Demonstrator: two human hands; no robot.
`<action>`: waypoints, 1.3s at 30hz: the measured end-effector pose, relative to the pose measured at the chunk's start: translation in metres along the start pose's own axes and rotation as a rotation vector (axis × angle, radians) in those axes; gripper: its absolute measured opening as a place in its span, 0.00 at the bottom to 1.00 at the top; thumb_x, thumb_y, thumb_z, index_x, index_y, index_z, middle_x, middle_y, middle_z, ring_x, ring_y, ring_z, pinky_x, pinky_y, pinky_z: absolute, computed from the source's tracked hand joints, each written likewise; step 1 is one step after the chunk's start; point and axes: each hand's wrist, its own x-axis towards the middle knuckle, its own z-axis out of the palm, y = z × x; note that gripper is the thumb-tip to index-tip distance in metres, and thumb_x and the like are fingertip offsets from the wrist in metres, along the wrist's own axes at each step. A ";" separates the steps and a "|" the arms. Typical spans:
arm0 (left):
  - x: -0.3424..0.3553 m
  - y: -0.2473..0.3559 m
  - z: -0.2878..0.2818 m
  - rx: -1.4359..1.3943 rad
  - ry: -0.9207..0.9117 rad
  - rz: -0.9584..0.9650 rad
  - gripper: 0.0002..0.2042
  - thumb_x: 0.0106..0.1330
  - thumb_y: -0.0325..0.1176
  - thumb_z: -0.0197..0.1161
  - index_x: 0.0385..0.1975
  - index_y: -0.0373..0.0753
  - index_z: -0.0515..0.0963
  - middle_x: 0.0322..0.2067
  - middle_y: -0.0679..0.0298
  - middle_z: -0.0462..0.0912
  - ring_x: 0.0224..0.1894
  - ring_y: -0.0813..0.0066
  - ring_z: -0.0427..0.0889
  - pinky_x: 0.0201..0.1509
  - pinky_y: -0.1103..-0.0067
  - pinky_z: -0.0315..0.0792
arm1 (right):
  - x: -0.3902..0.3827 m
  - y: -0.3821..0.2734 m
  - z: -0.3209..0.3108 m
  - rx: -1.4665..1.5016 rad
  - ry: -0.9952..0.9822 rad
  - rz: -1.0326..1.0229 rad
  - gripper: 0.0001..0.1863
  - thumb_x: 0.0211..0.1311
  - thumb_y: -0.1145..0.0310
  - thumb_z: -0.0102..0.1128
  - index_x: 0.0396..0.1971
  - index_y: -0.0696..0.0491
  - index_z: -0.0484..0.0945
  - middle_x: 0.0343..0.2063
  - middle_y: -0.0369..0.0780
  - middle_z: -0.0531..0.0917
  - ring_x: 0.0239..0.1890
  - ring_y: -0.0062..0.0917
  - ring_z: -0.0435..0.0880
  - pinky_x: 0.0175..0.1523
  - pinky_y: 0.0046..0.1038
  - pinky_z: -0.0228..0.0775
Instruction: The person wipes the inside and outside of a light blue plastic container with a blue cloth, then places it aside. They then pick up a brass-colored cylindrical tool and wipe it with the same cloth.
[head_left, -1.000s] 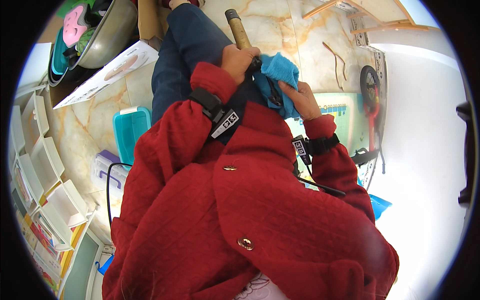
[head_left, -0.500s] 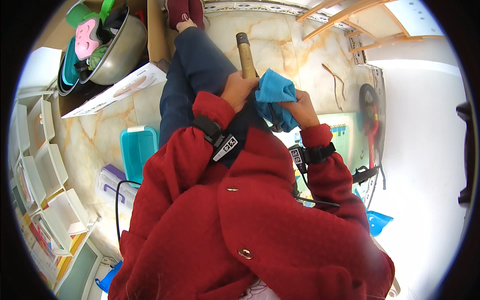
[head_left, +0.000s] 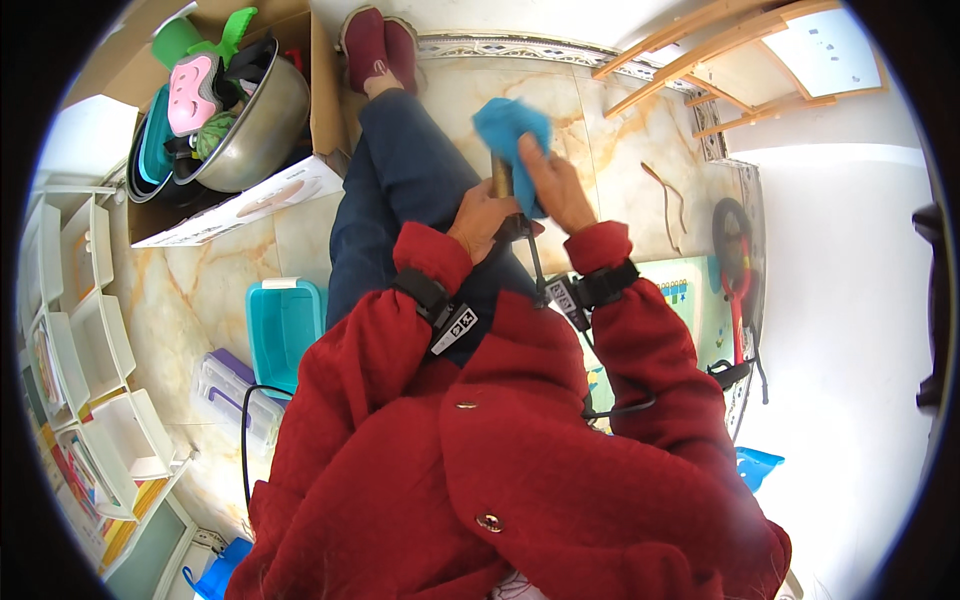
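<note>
A brass-coloured tube [head_left: 501,178], with a thin dark rod [head_left: 536,258] extending below it, is held over my lap. My left hand [head_left: 482,216] is closed around the tube's lower part. A blue cloth [head_left: 513,128] is gripped in my right hand [head_left: 557,188] and wraps over the tube's far end, hiding it. The cloth is slightly smeared by motion. My crossed legs in dark blue trousers [head_left: 405,150] stretch away beneath the hands.
At the far left, a cardboard box [head_left: 325,90] holds a metal bowl [head_left: 265,125] with toys. A teal bin [head_left: 275,335] and a clear purple-lidded case [head_left: 235,395] are on the left floor. Wooden easel legs [head_left: 680,60] stand far right; a red wheeled toy [head_left: 737,280] lies near the wall.
My right hand has carried the blue cloth away from me and to the left, onto the tube's far end. My left hand keeps its grip on the tube.
</note>
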 end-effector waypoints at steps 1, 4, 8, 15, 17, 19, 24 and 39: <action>-0.001 -0.001 -0.001 -0.071 0.012 0.027 0.13 0.61 0.25 0.57 0.44 0.32 0.68 0.36 0.58 0.78 0.36 0.65 0.82 0.42 0.75 0.78 | -0.004 0.001 0.003 -0.012 -0.027 -0.129 0.26 0.61 0.48 0.54 0.39 0.61 0.75 0.27 0.46 0.80 0.31 0.34 0.78 0.39 0.32 0.68; -0.003 -0.001 -0.005 -0.090 0.015 0.009 0.14 0.61 0.24 0.56 0.47 0.35 0.70 0.39 0.61 0.78 0.41 0.70 0.79 0.45 0.76 0.75 | -0.018 0.005 0.002 -0.065 -0.108 -0.343 0.21 0.59 0.53 0.55 0.41 0.58 0.75 0.32 0.49 0.80 0.37 0.41 0.77 0.44 0.34 0.68; 0.000 -0.009 -0.008 -0.081 -0.061 0.046 0.13 0.59 0.27 0.58 0.44 0.39 0.72 0.38 0.65 0.77 0.41 0.72 0.77 0.45 0.74 0.72 | -0.029 0.017 -0.015 -0.159 -0.154 -0.398 0.16 0.58 0.59 0.57 0.38 0.56 0.79 0.47 0.46 0.77 0.48 0.41 0.75 0.51 0.33 0.67; 0.001 -0.003 -0.025 -0.177 -0.133 -0.105 0.16 0.59 0.31 0.57 0.48 0.39 0.70 0.37 0.64 0.75 0.40 0.70 0.76 0.46 0.69 0.72 | 0.010 0.039 -0.006 -0.371 -0.057 -0.493 0.18 0.54 0.63 0.56 0.45 0.54 0.77 0.54 0.50 0.73 0.49 0.48 0.74 0.54 0.35 0.67; -0.001 -0.002 -0.018 -0.152 -0.158 -0.058 0.18 0.61 0.30 0.56 0.51 0.37 0.68 0.38 0.63 0.76 0.41 0.70 0.77 0.47 0.68 0.72 | 0.024 0.040 -0.005 -0.233 -0.062 -0.409 0.18 0.54 0.63 0.55 0.45 0.53 0.77 0.53 0.51 0.73 0.49 0.47 0.75 0.53 0.35 0.68; -0.004 -0.002 -0.010 -0.139 -0.097 -0.034 0.19 0.63 0.31 0.56 0.54 0.36 0.66 0.40 0.62 0.76 0.42 0.70 0.77 0.48 0.69 0.73 | 0.030 0.038 -0.006 -0.123 -0.085 -0.283 0.19 0.55 0.63 0.56 0.45 0.54 0.77 0.48 0.51 0.76 0.47 0.42 0.78 0.50 0.32 0.70; -0.005 -0.001 -0.005 -0.098 -0.029 0.043 0.19 0.66 0.34 0.57 0.55 0.37 0.67 0.40 0.63 0.76 0.40 0.72 0.77 0.46 0.73 0.73 | 0.010 0.030 -0.012 -0.054 -0.124 -0.149 0.18 0.58 0.61 0.56 0.43 0.58 0.76 0.34 0.46 0.82 0.36 0.30 0.81 0.42 0.28 0.71; 0.004 -0.010 -0.003 -0.152 0.070 0.159 0.20 0.68 0.40 0.54 0.55 0.36 0.68 0.38 0.62 0.78 0.36 0.74 0.79 0.36 0.80 0.73 | -0.025 0.017 -0.011 -0.181 -0.073 -0.328 0.19 0.64 0.60 0.52 0.48 0.56 0.74 0.48 0.51 0.76 0.46 0.45 0.77 0.48 0.34 0.70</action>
